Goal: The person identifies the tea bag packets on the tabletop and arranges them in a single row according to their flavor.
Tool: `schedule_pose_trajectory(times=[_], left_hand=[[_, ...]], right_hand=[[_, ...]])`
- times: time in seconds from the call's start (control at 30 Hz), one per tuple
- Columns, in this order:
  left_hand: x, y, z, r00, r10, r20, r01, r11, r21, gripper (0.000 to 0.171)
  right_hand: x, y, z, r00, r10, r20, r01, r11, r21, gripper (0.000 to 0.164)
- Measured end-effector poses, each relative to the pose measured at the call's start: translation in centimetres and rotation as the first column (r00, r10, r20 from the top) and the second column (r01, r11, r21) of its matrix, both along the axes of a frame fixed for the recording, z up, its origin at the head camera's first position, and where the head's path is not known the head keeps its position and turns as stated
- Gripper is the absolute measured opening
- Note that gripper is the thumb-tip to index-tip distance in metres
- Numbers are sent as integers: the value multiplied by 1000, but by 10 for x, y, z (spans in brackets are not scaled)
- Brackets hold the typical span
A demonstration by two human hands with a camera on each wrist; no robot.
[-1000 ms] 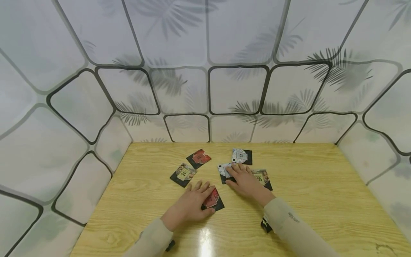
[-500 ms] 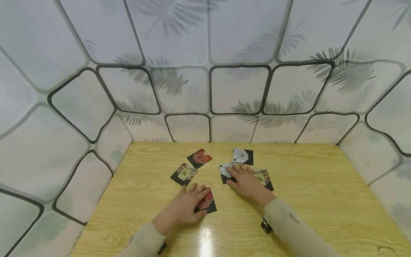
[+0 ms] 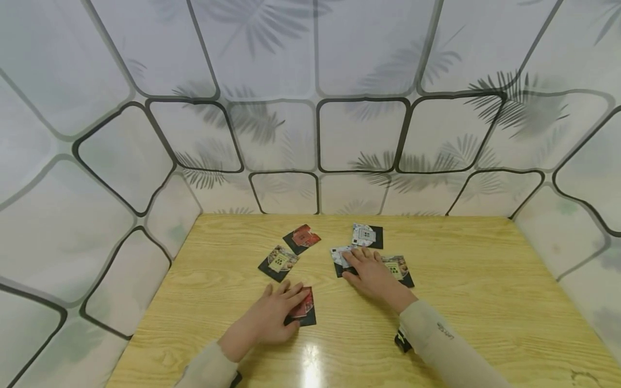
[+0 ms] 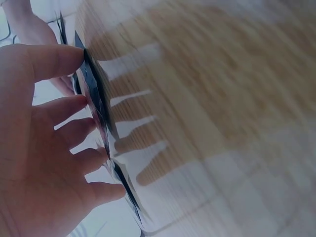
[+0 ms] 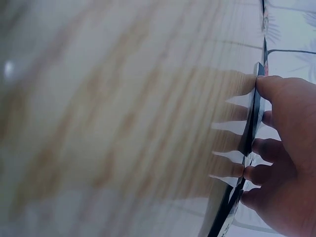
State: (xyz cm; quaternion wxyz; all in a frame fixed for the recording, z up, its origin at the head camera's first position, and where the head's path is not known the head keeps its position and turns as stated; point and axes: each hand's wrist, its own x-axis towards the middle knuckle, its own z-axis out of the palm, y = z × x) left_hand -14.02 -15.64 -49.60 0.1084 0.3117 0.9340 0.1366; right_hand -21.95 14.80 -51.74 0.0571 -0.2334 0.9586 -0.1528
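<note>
My left hand [image 3: 274, 318] rests with spread fingers on a red-and-black flat square packet [image 3: 308, 317], covering its left part. The left wrist view shows the fingertips and thumb touching the packet's upper face [image 4: 94, 89], seen nearly edge-on against the table. My right hand [image 3: 374, 275] lies on a white-and-black packet [image 3: 337, 260], its fingers extended and partly hiding it. Beside that hand is a yellow-and-black packet [image 3: 400, 271], partly covered. In the right wrist view the fingertips and thumb touch a thin packet [image 5: 254, 108].
Another red-and-black packet [image 3: 302, 237] and a yellow-and-black one [image 3: 278, 262] lie at the back left. A second white-and-black packet [image 3: 367, 235] is behind the right hand. The wooden table [image 3: 485, 302] meets a patterned fabric wall [image 3: 359, 134] on three sides.
My left hand has slid left and slightly nearer to me, and the red-and-black packet under it has moved along and turned straighter. The right hand stays in place.
</note>
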Motion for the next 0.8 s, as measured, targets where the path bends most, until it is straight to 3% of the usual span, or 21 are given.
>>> schedule_pose_trajectory(times=[0.53,0.8], left_hand=[[8,-20,3,999,47,16,-47,998,33,70],[11,-30,1,997,73,-16,-72,996,43,71]], right_hand=[[1,1,0,1000,-5,10,5,1000,-6,63],[0,0,-2,1000,-7,4,7,1000,-7,63]])
